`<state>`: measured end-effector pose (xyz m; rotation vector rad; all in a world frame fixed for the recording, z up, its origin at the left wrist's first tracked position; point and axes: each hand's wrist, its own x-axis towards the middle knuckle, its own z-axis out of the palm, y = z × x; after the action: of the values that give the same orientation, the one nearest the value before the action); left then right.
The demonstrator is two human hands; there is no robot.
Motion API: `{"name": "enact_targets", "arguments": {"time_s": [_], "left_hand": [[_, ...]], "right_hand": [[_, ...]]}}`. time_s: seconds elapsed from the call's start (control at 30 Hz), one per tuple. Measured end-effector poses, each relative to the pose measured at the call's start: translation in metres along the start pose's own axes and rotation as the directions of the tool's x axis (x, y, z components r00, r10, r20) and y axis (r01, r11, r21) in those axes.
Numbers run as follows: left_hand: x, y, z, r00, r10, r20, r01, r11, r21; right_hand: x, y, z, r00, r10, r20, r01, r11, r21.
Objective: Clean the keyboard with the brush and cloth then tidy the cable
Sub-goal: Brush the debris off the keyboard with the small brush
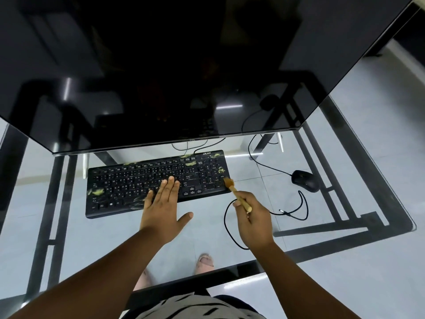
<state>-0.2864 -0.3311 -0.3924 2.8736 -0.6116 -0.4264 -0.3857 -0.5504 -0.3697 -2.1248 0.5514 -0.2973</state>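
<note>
A black keyboard [128,180] lies on the glass desk, smeared with yellowish dirt in several spots. My left hand [162,209] rests flat on its lower middle keys, fingers spread. My right hand [253,223] grips a small wooden brush [234,191] by the handle. The brush bristles touch the keyboard's right edge near the number pad. A black cable [226,223] loops on the glass beside my right hand, and its loose plug end [282,211] lies to the right. No cloth is in view.
A large dark monitor [161,65] hangs over the back of the glass desk [69,238]. A black mouse [304,180] with its own cable sits at the right. The desk's front edge runs just before my body. My feet show through the glass.
</note>
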Motion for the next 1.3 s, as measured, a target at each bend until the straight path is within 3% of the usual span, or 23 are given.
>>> {"name": "enact_targets", "arguments": {"time_s": [0.07, 0.13, 0.3, 0.53, 0.83, 1.03, 1.3], "left_hand": [[-0.001, 0.000, 0.000, 1.000, -0.015, -0.006, 0.015, 1.000, -0.005], [-0.003, 0.000, 0.000, 1.000, -0.025, -0.014, 0.025, 1.000, -0.006], [-0.011, -0.010, -0.001, 0.997, -0.070, -0.021, 0.070, 0.997, -0.017], [-0.029, -0.048, -0.008, 0.987, -0.140, -0.082, 0.137, 0.989, -0.046], [-0.056, -0.112, -0.029, 0.965, -0.228, -0.126, 0.213, 0.969, -0.124], [-0.071, -0.157, -0.034, 0.960, -0.252, -0.122, 0.239, 0.964, -0.117], [-0.082, -0.173, -0.034, 0.966, -0.238, -0.097, 0.225, 0.966, -0.129]], "right_hand": [[0.004, 0.001, -0.001, 0.991, 0.060, -0.119, -0.059, 0.998, 0.014], [0.007, 0.001, -0.001, 0.986, 0.087, -0.141, -0.077, 0.994, 0.073], [0.005, -0.002, 0.008, 0.999, -0.054, -0.007, 0.054, 0.997, 0.061], [-0.007, -0.020, 0.037, 0.997, -0.034, 0.075, 0.027, 0.995, 0.096], [-0.045, -0.057, 0.098, 0.939, -0.030, 0.343, 0.050, 0.997, -0.051], [-0.056, -0.082, 0.127, 0.928, 0.001, 0.372, 0.065, 0.984, -0.164], [-0.088, -0.112, 0.159, 0.789, 0.132, 0.600, -0.020, 0.982, -0.190]]}}
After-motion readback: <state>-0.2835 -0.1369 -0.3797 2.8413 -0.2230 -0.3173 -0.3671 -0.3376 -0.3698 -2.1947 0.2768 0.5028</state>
